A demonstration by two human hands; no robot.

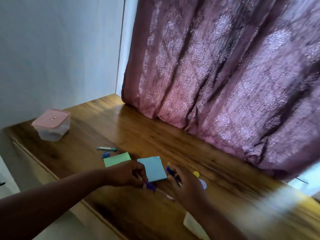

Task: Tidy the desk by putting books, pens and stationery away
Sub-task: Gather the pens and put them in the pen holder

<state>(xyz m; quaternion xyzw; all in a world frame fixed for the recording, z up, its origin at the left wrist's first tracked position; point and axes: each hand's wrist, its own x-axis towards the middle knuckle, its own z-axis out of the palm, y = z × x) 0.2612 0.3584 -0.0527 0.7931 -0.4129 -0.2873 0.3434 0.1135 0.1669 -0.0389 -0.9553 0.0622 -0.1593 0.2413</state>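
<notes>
On the wooden desk (121,129) lie a blue sticky-note pad (153,168) and a green pad (116,159). My left hand (128,174) is pinched on a pen with a blue cap (149,186) just in front of the blue pad; the pen's clear barrel runs toward my right. My right hand (187,186) is closed around another blue pen (170,171) to the right of the blue pad. A teal marker (107,149) and a small blue item (106,155) lie behind the green pad. The frame is blurred.
A clear plastic box with a pink lid (52,124) stands at the desk's far left. A purple curtain (225,75) hangs along the back edge. A yellow item (196,174) and a pale round item (203,184) lie behind my right hand. A white object (192,224) sits at the front edge.
</notes>
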